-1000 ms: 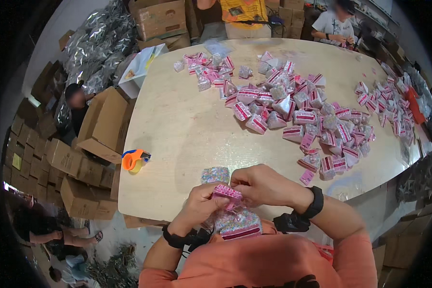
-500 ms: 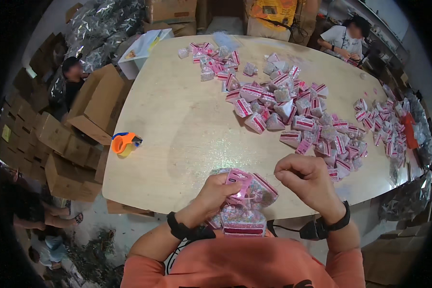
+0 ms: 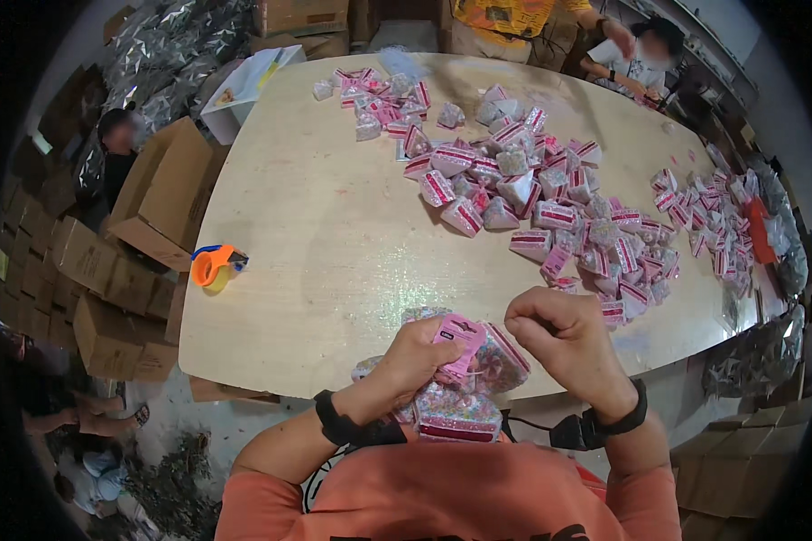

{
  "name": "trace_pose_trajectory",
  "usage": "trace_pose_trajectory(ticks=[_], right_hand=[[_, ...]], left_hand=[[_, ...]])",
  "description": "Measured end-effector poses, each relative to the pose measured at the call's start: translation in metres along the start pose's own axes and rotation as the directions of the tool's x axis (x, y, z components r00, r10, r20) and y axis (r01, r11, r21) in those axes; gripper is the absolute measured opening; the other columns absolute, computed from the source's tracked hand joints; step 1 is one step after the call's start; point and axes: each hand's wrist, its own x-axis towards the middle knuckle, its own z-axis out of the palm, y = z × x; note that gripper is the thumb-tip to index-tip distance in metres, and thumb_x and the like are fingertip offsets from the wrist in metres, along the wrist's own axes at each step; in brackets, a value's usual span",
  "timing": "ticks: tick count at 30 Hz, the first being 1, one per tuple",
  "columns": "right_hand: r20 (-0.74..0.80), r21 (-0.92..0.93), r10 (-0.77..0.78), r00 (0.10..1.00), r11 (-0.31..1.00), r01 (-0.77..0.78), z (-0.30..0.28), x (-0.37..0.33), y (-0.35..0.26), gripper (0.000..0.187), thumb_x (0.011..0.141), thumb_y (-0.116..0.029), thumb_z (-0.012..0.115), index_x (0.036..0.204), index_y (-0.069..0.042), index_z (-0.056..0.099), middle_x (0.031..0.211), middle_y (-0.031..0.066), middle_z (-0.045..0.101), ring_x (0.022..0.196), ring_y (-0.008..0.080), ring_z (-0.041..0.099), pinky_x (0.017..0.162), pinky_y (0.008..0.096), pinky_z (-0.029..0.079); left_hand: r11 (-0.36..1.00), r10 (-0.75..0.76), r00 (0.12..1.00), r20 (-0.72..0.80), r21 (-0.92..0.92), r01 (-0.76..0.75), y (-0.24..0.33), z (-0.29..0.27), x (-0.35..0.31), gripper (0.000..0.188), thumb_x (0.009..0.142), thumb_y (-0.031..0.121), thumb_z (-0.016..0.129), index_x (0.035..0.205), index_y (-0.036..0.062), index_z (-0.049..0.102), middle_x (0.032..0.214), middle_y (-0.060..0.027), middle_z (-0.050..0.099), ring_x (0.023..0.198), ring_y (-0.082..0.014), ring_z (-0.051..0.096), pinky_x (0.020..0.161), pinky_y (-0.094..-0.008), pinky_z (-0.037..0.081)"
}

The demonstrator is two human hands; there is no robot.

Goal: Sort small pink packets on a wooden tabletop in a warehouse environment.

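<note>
A pale wooden bench (image 3: 334,225) carries a wide heap of pink-banded packets (image 3: 550,198), too jumbled to count. At its near edge, the left hand (image 3: 415,361) is clamped on a clear candy pouch with a pink tag (image 3: 465,347); its lower part is hidden by the fingers. The right hand (image 3: 559,338) is curled into a fist just beside the pouch; whether it pinches anything cannot be told. An orange tape dispenser (image 3: 212,266) sits at the bench's left edge.

A packing room or small warehouse, by the look around me. Brown cardboard cartons (image 3: 90,270) stack along my left, silvery bags (image 3: 167,54) heap in the far corner, and an orange tape dispenser (image 3: 212,266) sits on the big wooden table (image 3: 334,225) among heaps of pink packets (image 3: 550,198). Other people work at the far edge.
</note>
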Motion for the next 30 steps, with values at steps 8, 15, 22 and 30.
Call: trace_pose_trajectory(ticks=[8,15,22,30], right_hand=[[-0.039,0.001,-0.04,0.998,0.999,0.04,-0.007,-0.001,-0.001,0.005,0.082,-0.003,0.059,0.083,0.001,0.06,0.064,0.0067,0.056,0.058,0.0082,0.049,0.053,0.0248,0.041],[-0.05,-0.014,-0.035,0.998,0.999,0.035,-0.01,0.0,-0.002,0.005,0.081,-0.003,0.059,0.082,0.002,0.059,0.065,0.0061,0.056,0.059,0.008,0.049,0.054,0.0244,0.041],[-0.022,-0.019,0.002,1.0,1.0,-0.002,-0.01,0.001,-0.003,0.005,0.082,-0.004,0.058,0.082,0.001,0.059,0.063,0.0058,0.054,0.058,0.008,0.048,0.053,0.0247,0.041],[-0.051,-0.039,-0.044,0.998,0.998,0.042,-0.005,0.002,0.007,0.006,0.082,-0.005,0.058,0.082,0.001,0.06,0.062,0.0059,0.054,0.057,0.0088,0.049,0.053,0.0253,0.041]], left_hand=[[0.998,0.044,0.999,0.012,0.038,-0.045,-0.007,0.001,0.005,0.031,0.088,0.002,0.054,0.118,-0.0021,0.047,0.098,-0.0109,0.061,0.08,-0.0166,0.064,0.066,-0.0271,0.054],[0.999,0.012,1.0,0.001,0.037,-0.012,-0.005,0.002,0.004,0.041,0.088,0.002,0.055,0.125,-0.0021,0.041,0.102,-0.0126,0.059,0.081,-0.0188,0.065,0.067,-0.0293,0.056],[0.998,0.036,0.999,0.015,0.049,-0.037,-0.01,-0.002,0.008,0.042,0.088,0.003,0.056,0.126,-0.0017,0.04,0.104,-0.0126,0.059,0.082,-0.02,0.065,0.065,-0.0299,0.056],[0.997,0.065,0.998,0.022,0.043,-0.066,-0.013,-0.004,0.01,0.042,0.088,0.003,0.056,0.127,-0.0014,0.04,0.106,-0.0134,0.059,0.082,-0.0213,0.065,0.064,-0.0311,0.056]])
